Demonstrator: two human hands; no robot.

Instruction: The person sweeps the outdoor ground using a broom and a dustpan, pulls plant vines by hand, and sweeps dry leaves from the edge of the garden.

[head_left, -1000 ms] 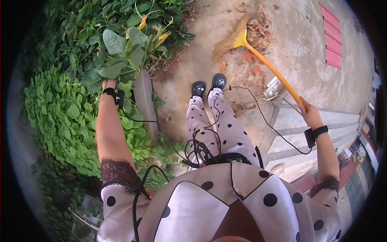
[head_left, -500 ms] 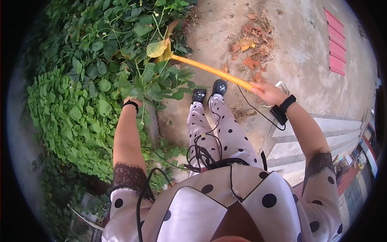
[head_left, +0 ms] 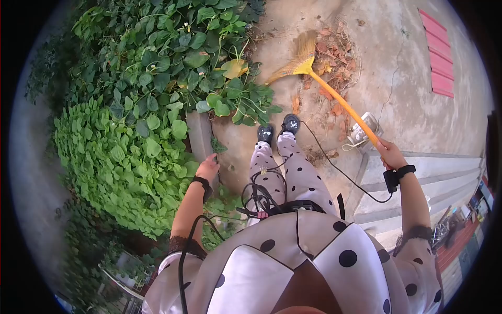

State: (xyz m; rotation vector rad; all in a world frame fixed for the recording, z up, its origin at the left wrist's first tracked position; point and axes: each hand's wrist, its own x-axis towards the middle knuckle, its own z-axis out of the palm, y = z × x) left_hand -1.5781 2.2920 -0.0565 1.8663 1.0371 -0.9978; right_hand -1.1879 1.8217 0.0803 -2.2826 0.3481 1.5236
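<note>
My right hand [head_left: 389, 155] is wrapped around the end of a broom's orange handle. The yellow-bristled broom [head_left: 307, 64] stretches away from it, its head spread over the concrete beside the dry leaves. My left hand [head_left: 207, 168] hangs next to the low concrete curb [head_left: 200, 135] at the edge of the plants. Nothing shows in it, and its fingers look loosely bent and apart. Leafy green vines [head_left: 209, 63] spread beyond that hand, with a yellowed leaf [head_left: 234, 68] among them.
Brown dry leaves [head_left: 334, 55] lie in a pile on the concrete. A whitish object [head_left: 361, 133] sits near the concrete steps [head_left: 418, 178] at right. A pink corrugated panel [head_left: 438, 55] is farther off. A black cable [head_left: 340, 167] runs from my waist to my right wrist.
The broom head has come out of the vines and swung right onto the concrete. My right hand moved right and down with the handle. My left hand has drawn back from the foliage.
</note>
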